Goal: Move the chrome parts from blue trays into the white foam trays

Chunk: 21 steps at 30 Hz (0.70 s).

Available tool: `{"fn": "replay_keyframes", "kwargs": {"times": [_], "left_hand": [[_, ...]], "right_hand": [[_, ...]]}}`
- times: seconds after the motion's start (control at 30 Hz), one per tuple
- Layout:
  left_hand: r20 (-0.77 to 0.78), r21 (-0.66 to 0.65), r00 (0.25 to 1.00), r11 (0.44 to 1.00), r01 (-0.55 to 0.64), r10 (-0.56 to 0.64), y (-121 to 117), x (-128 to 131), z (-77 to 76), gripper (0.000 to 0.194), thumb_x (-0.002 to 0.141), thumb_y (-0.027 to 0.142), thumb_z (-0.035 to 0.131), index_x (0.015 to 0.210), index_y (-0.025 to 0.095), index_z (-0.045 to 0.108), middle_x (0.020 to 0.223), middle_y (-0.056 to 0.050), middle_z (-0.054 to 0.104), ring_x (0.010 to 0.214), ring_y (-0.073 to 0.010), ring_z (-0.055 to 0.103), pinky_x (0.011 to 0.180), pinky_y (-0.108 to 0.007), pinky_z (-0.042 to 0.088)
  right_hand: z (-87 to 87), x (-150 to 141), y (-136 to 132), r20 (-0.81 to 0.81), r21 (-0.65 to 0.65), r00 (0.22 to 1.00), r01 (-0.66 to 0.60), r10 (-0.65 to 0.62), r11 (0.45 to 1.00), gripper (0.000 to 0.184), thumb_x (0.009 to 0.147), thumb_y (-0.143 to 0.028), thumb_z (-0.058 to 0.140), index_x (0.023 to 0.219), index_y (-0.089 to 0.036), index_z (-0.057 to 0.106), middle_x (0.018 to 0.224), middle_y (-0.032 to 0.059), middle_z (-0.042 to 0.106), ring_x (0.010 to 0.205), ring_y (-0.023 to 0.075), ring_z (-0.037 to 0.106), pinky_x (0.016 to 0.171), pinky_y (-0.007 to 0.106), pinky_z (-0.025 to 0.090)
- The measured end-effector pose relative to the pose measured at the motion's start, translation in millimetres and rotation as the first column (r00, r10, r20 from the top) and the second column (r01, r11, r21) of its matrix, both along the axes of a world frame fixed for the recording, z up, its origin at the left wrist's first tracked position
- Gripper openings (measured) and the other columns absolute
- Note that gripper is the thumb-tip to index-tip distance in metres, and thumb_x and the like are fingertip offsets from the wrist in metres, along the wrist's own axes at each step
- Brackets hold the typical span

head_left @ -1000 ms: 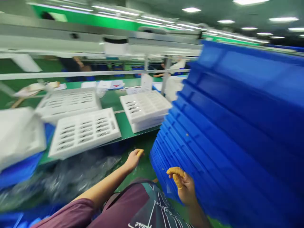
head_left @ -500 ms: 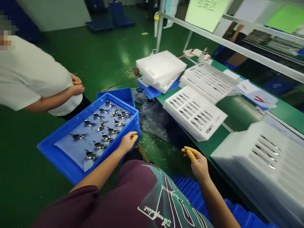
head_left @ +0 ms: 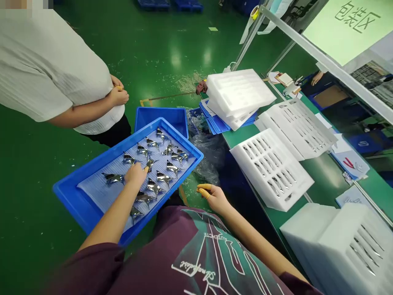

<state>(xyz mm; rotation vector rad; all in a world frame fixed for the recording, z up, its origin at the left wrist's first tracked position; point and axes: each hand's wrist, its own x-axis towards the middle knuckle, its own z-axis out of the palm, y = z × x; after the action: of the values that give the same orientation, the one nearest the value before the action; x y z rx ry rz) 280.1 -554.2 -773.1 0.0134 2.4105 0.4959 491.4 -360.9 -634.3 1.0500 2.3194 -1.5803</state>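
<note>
A blue tray (head_left: 69,186) holds several shiny metal sailfish figurines (head_left: 164,177) on a ribbed pale liner. My left hand (head_left: 135,177) reaches down among them with fingers curled; a yellow-covered fingertip is right beside or touching a tilted figurine (head_left: 150,163). The back of the hand hides most of its fingers, so I cannot tell whether they grip anything. In front of my shirt, between tray and bench, my right hand (head_left: 213,196) has its yellow-covered thumb and finger drawn together, with nothing visible in them.
A person in a white top (head_left: 61,78) stands beyond the tray with hands together. Another blue bin (head_left: 161,119) is behind it. On the green bench (head_left: 325,180) at right are white foam trays (head_left: 268,170) with metal parts in slots, and red-handled pliers (head_left: 348,162).
My view has swung left from stacked blue bins to the figurine tray. My left hand has gone from beside the tray's edge into its middle. My right hand has shifted left in view.
</note>
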Motion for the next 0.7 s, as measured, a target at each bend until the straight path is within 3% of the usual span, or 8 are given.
{"fn": "replay_keyframes", "kwargs": {"times": [0.1, 0.2, 0.27, 0.33, 0.4, 0.5, 0.6, 0.7], "left_hand": [[0.108, 0.010, 0.994, 1.000, 0.024, -0.025, -6, -2, -12.3, 0.039, 0.084, 0.035, 0.050, 0.116, 0.014, 0.059, 0.114, -0.018, 0.063, 0.104, -0.0339, 0.060, 0.078, -0.042, 0.048], [0.105, 0.102, 0.994, 0.995, -0.019, 0.009, -10, 4, -19.8, 0.032, 0.085, 0.026, 0.047, 0.111, 0.018, 0.063, 0.107, -0.012, 0.068, 0.099, -0.0287, 0.062, 0.076, -0.036, 0.048], [0.029, 0.142, 0.999, 0.989, -0.035, 0.031, -14, 13, -21.3, 0.029, 0.084, 0.024, 0.048, 0.106, 0.018, 0.065, 0.102, -0.011, 0.069, 0.093, -0.0277, 0.064, 0.073, -0.035, 0.049], [-0.144, 0.228, 0.989, 0.974, 0.013, 0.021, -17, 25, -20.4, 0.026, 0.084, 0.025, 0.049, 0.101, 0.019, 0.068, 0.100, -0.010, 0.069, 0.090, -0.0266, 0.065, 0.071, -0.034, 0.049], [-0.373, 0.365, 0.928, 0.917, 0.158, -0.012, -18, 38, -17.5, 0.022, 0.084, 0.024, 0.051, 0.095, 0.020, 0.070, 0.094, -0.008, 0.070, 0.086, -0.0229, 0.065, 0.072, -0.031, 0.050], [-0.644, 0.485, 0.765, 0.774, 0.408, 0.000, -13, 54, -10.0, 0.019, 0.086, 0.024, 0.052, 0.086, 0.020, 0.070, 0.079, -0.004, 0.069, 0.075, -0.0165, 0.065, 0.066, -0.025, 0.049], [-0.773, 0.499, 0.631, 0.679, 0.538, 0.068, -6, 58, -1.6, 0.019, 0.088, 0.022, 0.050, 0.083, 0.020, 0.068, 0.072, -0.003, 0.066, 0.068, -0.0132, 0.063, 0.062, -0.023, 0.048], [-0.822, 0.504, 0.554, 0.625, 0.596, 0.135, 2, 52, 3.7, 0.017, 0.089, 0.020, 0.051, 0.081, 0.019, 0.066, 0.071, -0.002, 0.065, 0.063, -0.0114, 0.061, 0.059, -0.022, 0.047]], "right_hand": [[-11.5, -18, -1, 0.060, -0.001, 0.998, 0.035, -0.035, 0.999, 0.032, 0.069, -0.045, 0.065, 0.085, -0.019, 0.072, 0.084, 0.0064, 0.072, 0.077, 0.0200, 0.065, 0.073, 0.035, 0.052], [-24.6, -38, -6, 0.103, -0.024, 0.995, 0.007, -0.005, 1.000, 0.030, 0.069, -0.043, 0.065, 0.084, -0.019, 0.073, 0.083, 0.0058, 0.071, 0.077, 0.0193, 0.064, 0.074, 0.034, 0.051], [-32.5, -53, -9, 0.119, -0.018, 0.993, -0.012, 0.014, 1.000, 0.028, 0.069, -0.041, 0.064, 0.083, -0.018, 0.073, 0.083, 0.0051, 0.071, 0.078, 0.0190, 0.063, 0.075, 0.034, 0.050], [-38.0, -70, -10, 0.129, 0.012, 0.991, -0.027, 0.025, 1.000, 0.027, 0.070, -0.040, 0.064, 0.084, -0.019, 0.073, 0.083, 0.0043, 0.071, 0.079, 0.0188, 0.063, 0.076, 0.034, 0.050], [-40.4, -89, -10, 0.141, 0.051, 0.989, -0.051, 0.043, 0.997, 0.028, 0.071, -0.040, 0.064, 0.087, -0.019, 0.073, 0.085, 0.0034, 0.071, 0.081, 0.0187, 0.062, 0.077, 0.033, 0.049], [-39.7, -114, -7, 0.205, 0.066, 0.971, -0.139, 0.123, 0.988, 0.025, 0.071, -0.039, 0.067, 0.084, -0.019, 0.073, 0.084, 0.0021, 0.070, 0.082, 0.0180, 0.062, 0.079, 0.032, 0.047], [-36.2, -129, -2, 0.340, 0.067, 0.907, -0.287, 0.248, 0.956, 0.015, 0.068, -0.033, 0.071, 0.072, -0.018, 0.071, 0.073, 0.0008, 0.068, 0.074, 0.0163, 0.060, 0.072, 0.029, 0.046], [-30.5, -133, 5, 0.411, 0.170, 0.883, -0.320, 0.228, 0.932, 0.017, 0.066, -0.027, 0.074, 0.079, -0.018, 0.069, 0.069, -0.0002, 0.065, 0.067, 0.0140, 0.058, 0.065, 0.026, 0.044]]}}
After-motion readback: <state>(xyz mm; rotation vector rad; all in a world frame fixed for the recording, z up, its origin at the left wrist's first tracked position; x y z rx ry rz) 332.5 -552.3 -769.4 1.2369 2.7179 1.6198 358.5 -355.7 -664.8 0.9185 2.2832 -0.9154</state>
